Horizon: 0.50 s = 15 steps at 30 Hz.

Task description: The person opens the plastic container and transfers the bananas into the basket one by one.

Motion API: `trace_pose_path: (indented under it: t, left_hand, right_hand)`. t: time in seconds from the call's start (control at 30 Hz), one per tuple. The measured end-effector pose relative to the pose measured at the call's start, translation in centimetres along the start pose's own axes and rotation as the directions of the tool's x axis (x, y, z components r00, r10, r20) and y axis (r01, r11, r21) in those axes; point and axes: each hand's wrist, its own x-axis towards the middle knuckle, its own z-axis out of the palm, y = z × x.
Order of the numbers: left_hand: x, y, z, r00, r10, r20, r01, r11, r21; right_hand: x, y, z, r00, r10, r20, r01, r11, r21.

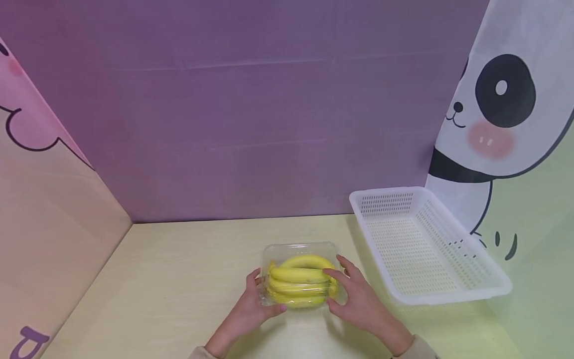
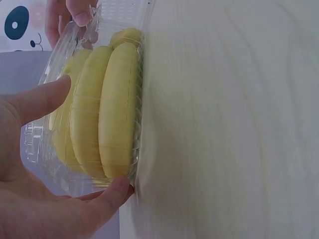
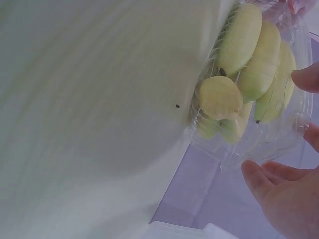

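A clear plastic clamshell box (image 1: 299,248) with yellow bananas (image 1: 298,275) inside stands on the table in the head view. My left hand (image 1: 252,305) holds its left side, thumb at the near edge and fingers along the side. In the left wrist view, the thumb (image 2: 47,97) lies across the clear plastic, and a fingertip (image 2: 118,186) touches the box near the tabletop. On the opposite side my right hand (image 1: 358,301) grips the box between thumb and fingers. The right wrist view shows the bananas (image 3: 241,42) through the plastic, with right-hand fingertips (image 3: 254,174) at its corner.
A white perforated plastic basket (image 1: 453,297) stands on the table to the right, beside the panda-printed wall (image 1: 506,149). Behind the pale wooden table (image 1: 179,279) rises a purple wall (image 1: 251,109). A pink and beige wall (image 1: 45,199) borders the left side.
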Motion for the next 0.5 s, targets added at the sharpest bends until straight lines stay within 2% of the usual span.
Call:
trace_pose_path:
  t: [0.5]
  left_hand:
    - [-0.06, 0.00, -0.13, 1.000, 0.019, -0.011, -0.019, 0.999, -0.029]
  right_hand:
    - [0.38, 0.09, -0.19, 1.000, 0.013, -0.013, -0.013, 0.999, -0.040]
